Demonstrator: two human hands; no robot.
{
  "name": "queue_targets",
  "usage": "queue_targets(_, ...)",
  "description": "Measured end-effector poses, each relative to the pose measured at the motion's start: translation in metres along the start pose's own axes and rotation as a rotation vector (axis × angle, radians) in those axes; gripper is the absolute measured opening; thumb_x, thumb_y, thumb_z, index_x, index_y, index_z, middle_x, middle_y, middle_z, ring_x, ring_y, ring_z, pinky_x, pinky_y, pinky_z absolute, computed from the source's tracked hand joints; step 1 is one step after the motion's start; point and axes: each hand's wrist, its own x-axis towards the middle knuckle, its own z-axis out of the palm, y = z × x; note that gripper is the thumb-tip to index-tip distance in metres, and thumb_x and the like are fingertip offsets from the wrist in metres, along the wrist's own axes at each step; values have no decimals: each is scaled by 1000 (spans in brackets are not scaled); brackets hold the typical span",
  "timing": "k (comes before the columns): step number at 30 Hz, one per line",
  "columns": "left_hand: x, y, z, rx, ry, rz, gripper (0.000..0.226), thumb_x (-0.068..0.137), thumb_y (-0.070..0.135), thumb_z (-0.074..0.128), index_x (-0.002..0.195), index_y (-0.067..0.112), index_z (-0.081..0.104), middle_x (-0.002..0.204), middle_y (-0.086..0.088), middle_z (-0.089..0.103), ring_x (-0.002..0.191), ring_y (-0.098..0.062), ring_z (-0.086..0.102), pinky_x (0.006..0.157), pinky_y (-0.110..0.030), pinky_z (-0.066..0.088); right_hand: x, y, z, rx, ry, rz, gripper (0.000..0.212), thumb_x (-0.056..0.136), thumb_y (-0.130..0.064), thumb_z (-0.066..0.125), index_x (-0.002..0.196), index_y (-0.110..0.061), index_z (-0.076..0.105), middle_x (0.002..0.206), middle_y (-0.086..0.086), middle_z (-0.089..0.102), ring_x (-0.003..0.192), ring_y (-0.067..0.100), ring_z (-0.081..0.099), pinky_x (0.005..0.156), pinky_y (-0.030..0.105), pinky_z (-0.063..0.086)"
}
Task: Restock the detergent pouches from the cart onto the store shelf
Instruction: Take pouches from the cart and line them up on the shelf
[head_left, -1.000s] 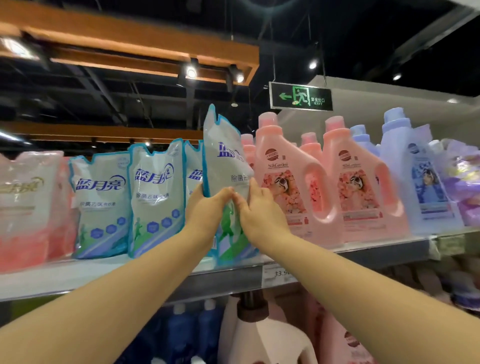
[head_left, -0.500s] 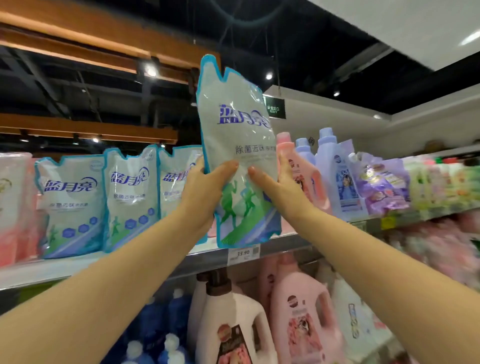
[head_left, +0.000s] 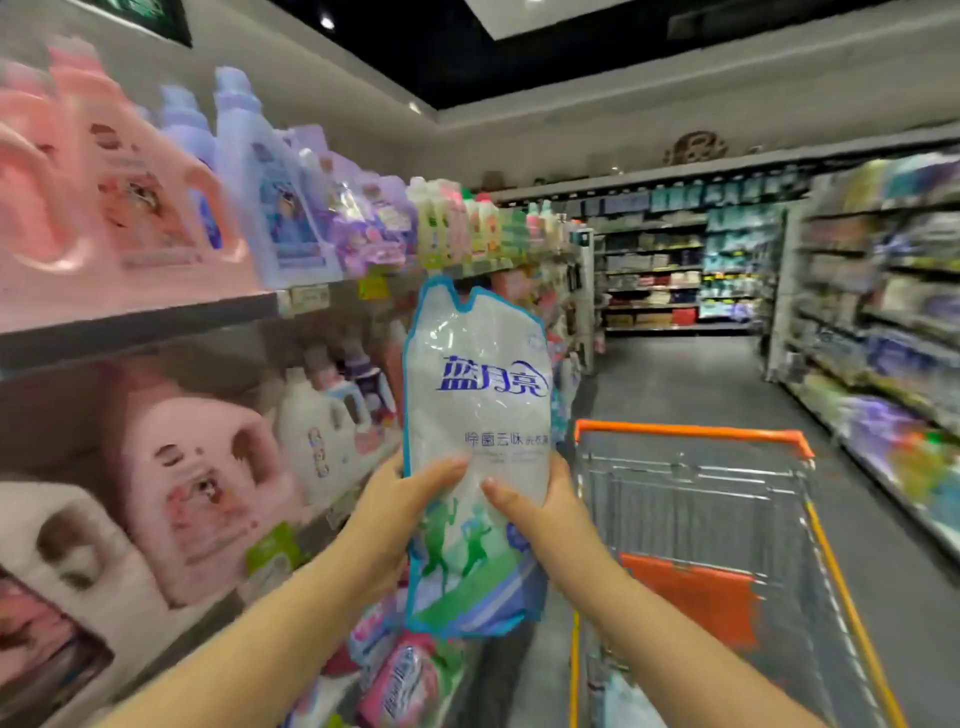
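Head view: both hands grip one detergent pouch (head_left: 475, 452) upright in the air, left hand (head_left: 387, 512) on its left edge, right hand (head_left: 548, 512) on its right edge, between the shelf (head_left: 135, 325) of pink bottles (head_left: 119, 197) and the cart (head_left: 696, 431).

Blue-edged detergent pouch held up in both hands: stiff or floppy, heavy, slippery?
Likely floppy: the pouch has a wrinkled film face. Probably heavy for its size: left hand and right hand both grip its lower half. Glossy film may slip.
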Motion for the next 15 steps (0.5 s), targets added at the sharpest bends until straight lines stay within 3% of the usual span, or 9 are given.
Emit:
queue_targets(2,14,-37,43,-5,-57,-53,23,85,0,53,106,-1,64,81,-12,74,66,-22,70,62,-31,59,-2,21,-50,-32,97,43,70,61,-37,80,119,-14,48,91,-3,65,58,-9,58,59,11,48)
queue_targets(4,28,-74,84,-5,-125,-100,22,86,1,52,104,2,64,81,-10,74,68,-20,70,65,-30,59,-2,44,-99,-62,178,83,93,45,-55,76,123,-12,49,104,4,68,81,9,66,78,32,56)
queue_targets(6,40,-112,124,-30,-174,-169,21,87,1,51,103,4,64,80,-8,74,67,-18,70,64,-28,58,-5,69,-145,-69,240,157,92,47,-57,76,123,-11,49,108,6,68,91,18,66,85,41,54)
queue_targets(9,53,-178,177,-71,-220,-336,20,89,3,49,104,4,63,85,-10,73,71,-19,70,69,-30,59,-13,114,-210,-20,311,293,54,76,-28,76,119,-13,47,96,-2,63,82,10,61,71,20,52)
queue_targets(10,56,-202,190,-73,-214,-394,22,89,4,49,107,2,62,87,-11,73,72,-19,70,71,-30,59,-16,129,-229,-22,330,330,53,76,-26,76,119,-12,49,96,-2,63,79,9,61,66,16,50)
queue_targets(12,59,-253,212,-85,-188,-542,24,89,6,50,110,0,60,80,-9,73,68,-18,70,67,-28,59,-23,166,-258,-18,364,424,75,62,-38,82,122,-7,51,103,4,67,83,12,65,68,18,53)
queue_targets(15,56,-328,230,-88,-176,-798,20,89,11,50,102,2,62,73,-9,72,62,-18,69,64,-28,58,-42,246,-285,43,467,619,101,37,-51,82,125,-10,53,113,11,68,98,26,68,88,43,55)
